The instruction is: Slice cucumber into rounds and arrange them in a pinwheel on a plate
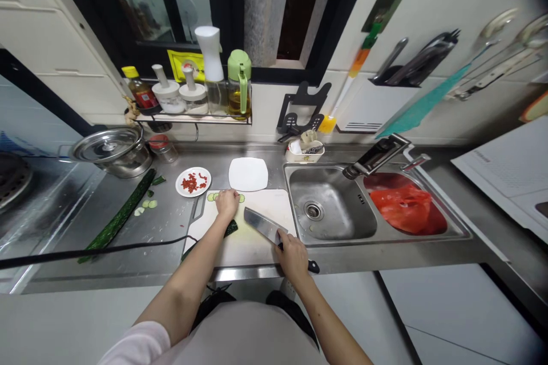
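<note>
A white cutting board [257, 239] lies on the steel counter in front of me. My left hand [226, 203] rests closed at the board's far edge over several cucumber slices [210, 197]; what its fingers hold is hidden. A dark green cucumber piece [232, 227] lies on the board just under my left wrist. My right hand [292, 255] grips the handle of a cleaver [264, 224], whose broad blade lies over the board and points toward my left hand.
A long cucumber [121, 214] and loose slices [145, 207] lie on the counter to the left. A plate of red chopped bits [193, 182] and an empty white plate [248, 174] sit behind the board. A lidded pot [112, 150] stands far left. The double sink [329, 205] holds a red bag [402, 207]. A black cable [98, 249] crosses the counter.
</note>
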The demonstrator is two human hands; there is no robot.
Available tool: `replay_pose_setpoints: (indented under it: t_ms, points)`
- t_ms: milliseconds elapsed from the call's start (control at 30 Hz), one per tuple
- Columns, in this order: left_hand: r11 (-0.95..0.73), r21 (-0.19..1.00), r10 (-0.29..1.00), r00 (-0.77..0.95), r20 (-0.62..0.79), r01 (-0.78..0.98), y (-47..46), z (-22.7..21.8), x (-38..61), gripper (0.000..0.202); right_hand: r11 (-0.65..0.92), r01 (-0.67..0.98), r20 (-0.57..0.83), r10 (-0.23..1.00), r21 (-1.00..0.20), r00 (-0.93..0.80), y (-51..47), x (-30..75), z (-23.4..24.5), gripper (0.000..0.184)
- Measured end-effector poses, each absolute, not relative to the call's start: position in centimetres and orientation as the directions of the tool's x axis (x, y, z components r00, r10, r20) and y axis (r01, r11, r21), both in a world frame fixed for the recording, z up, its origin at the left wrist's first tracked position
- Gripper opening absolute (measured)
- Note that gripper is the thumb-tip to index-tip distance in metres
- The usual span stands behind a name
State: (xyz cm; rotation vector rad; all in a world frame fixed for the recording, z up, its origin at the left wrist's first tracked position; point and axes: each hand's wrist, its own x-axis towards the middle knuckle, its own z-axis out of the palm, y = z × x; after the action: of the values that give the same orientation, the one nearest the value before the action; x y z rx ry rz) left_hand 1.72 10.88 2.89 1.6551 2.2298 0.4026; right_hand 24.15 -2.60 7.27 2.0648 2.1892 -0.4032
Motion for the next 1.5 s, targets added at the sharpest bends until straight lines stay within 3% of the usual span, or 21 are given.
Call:
replay_pose_setpoints:
  t_ms: [600,967,1067,1233,1367,1500]
  points:
    - [0.267,0.435,0.962,-0.263,-0.07,0.86,10.4,4.0,2.1,0.02,0.04,0.987,-0.236,0.969,-0.156,-0.076,-2.5,24.1,7.0,0.042]
    - [0.225,0.712,0.955,-0.296,-0.026,0.665,2.5,4.1,-3.4,0.022,0.062,0.977,-0.158,0.983,-0.205,-0.095,-1.2,24.0,6.2,0.042]
    - [0.22,0.705,0.962,-0.271,-0.04,0.675,-0.1,3.6,-5.2,0.026,0.056,0.972,-0.158,0.983,-0.229,-0.094,-0.9,23.8,6.2,0.043]
    - [0.108,0.596,0.992,-0.052,-0.111,0.796,-2.3,3.9,-5.3,0.054,0.033,0.966,-0.17,0.982,-0.255,-0.078,-0.6,23.6,5.9,0.043]
    - [0.099,0.59,0.99,-0.021,-0.137,0.801,-2.6,4.0,-4.6,0.044,0.024,0.965,-0.177,0.982,-0.26,-0.072,-0.5,23.3,6.1,0.042]
    - [0.169,0.705,0.985,-0.086,-0.152,0.689,-2.4,3.4,-4.9,0.038,0.019,0.964,-0.189,0.979,-0.266,-0.071,-0.5,23.3,6.3,0.042]
